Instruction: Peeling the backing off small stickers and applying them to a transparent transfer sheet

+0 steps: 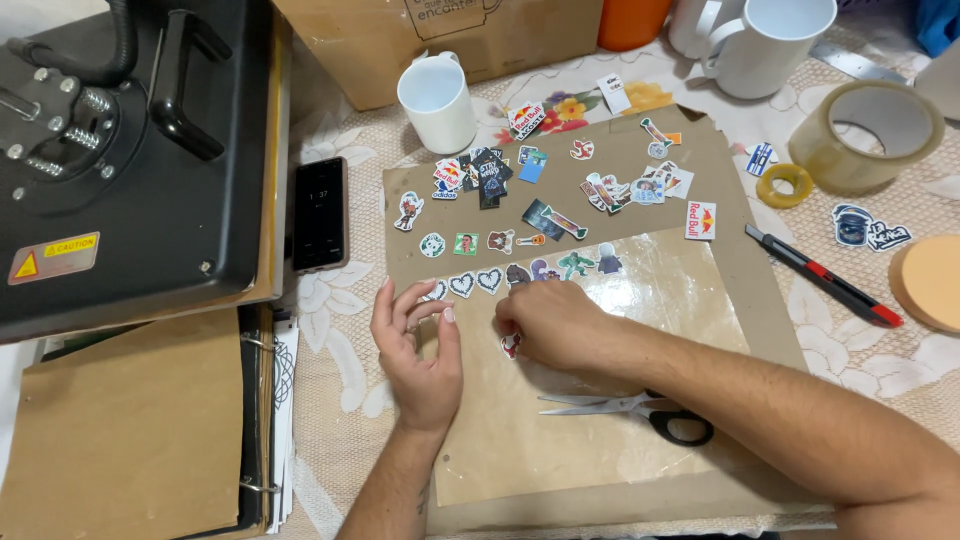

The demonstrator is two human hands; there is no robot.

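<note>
Black heat press, far left, with a yellow warning label; beneath it a brown-covered ring binder. Black phone, face up, just beside the press. White mug, upright, near a brown cardboard box at the top edge. Two more white mugs top right, beside an orange container. Large roll of clear tape, with a small yellow roll touching its left side. Red-and-black utility knife, lying diagonally. Round orange pad, far right. Scissors, black-handled, blades pointing left. Table covered in a lace-patterned cloth.
</note>
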